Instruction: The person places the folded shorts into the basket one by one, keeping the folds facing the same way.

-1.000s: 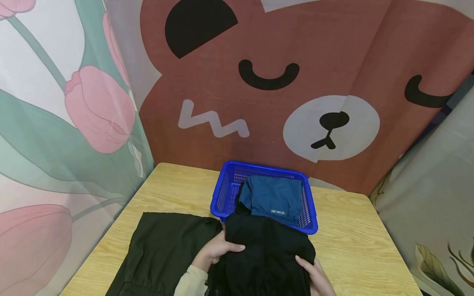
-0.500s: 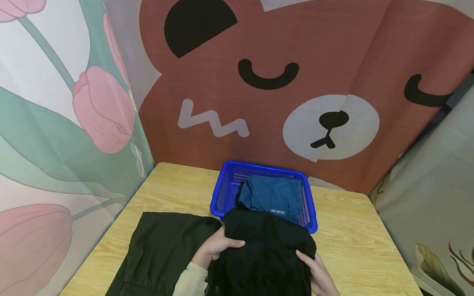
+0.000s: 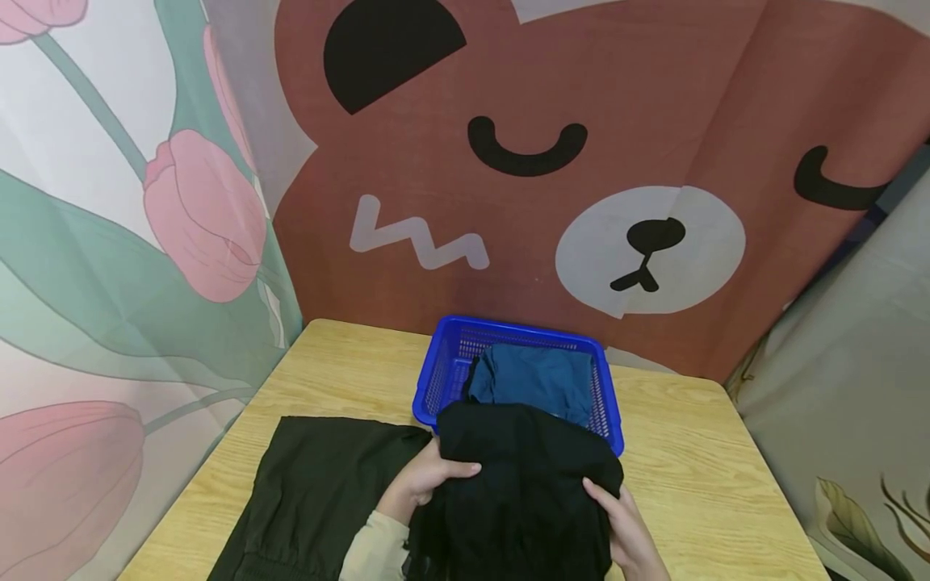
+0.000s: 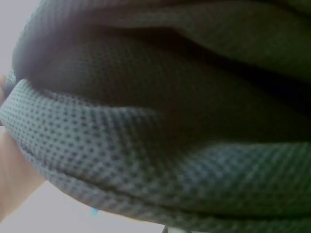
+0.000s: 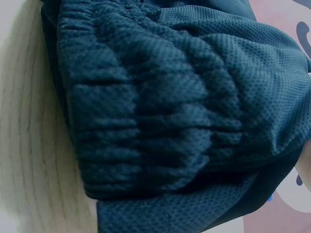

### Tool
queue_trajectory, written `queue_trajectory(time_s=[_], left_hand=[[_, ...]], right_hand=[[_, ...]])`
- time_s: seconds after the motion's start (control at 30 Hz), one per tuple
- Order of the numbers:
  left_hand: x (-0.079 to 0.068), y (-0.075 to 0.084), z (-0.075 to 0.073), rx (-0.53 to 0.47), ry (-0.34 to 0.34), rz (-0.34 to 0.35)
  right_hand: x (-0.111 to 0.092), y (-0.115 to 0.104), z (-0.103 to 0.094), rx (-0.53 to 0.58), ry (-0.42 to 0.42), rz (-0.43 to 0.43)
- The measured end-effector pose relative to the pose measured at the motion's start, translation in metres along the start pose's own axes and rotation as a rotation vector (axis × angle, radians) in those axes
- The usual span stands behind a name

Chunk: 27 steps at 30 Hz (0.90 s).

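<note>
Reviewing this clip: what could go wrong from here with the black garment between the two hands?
The black garment could lose its fold: the left hand and right hand grip only its sides, and the left wrist view shows its layers gaping.
It might snag on the basket, whose near rim its far edge overlaps in the head view.
If put in there, it could rumple the blue garment lying inside.

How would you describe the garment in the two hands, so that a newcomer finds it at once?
On the wooden table, find the blue basket. Overlapping its near edge in the head view is a black garment. Unlike the dark green garment on its left, it is gripped by the left hand and right hand.
</note>
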<state>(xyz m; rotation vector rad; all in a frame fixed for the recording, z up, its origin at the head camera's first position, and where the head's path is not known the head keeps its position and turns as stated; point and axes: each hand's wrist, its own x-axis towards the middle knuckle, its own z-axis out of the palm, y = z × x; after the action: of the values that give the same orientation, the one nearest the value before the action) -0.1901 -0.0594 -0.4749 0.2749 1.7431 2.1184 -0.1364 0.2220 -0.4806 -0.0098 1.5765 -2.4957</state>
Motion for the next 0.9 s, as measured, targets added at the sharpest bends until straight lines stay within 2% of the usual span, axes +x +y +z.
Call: queue_trajectory(time_s=[0.1,0.2,0.53,0.73,0.9], left_hand=[[0.0,0.003,0.002,-0.013,0.008,0.021],[0.001,0.005,0.002,-0.032,-0.003,0.03],[0.005,0.009,0.004,-0.207,-0.046,0.018],[0.004,0.012,0.004,-0.292,-0.07,0.033],[0.006,0.01,0.006,-0.281,-0.114,0.087]], right_hand=[[0.002,0.0,0.003,-0.021,0.074,-0.026],[0.004,-0.002,0.005,-0.019,0.104,-0.037],[0.009,-0.007,0.008,0.054,0.111,-0.074],[0.012,-0.01,0.011,0.17,0.099,-0.085],[0.015,-0.014,0.015,0.228,0.154,-0.044]])
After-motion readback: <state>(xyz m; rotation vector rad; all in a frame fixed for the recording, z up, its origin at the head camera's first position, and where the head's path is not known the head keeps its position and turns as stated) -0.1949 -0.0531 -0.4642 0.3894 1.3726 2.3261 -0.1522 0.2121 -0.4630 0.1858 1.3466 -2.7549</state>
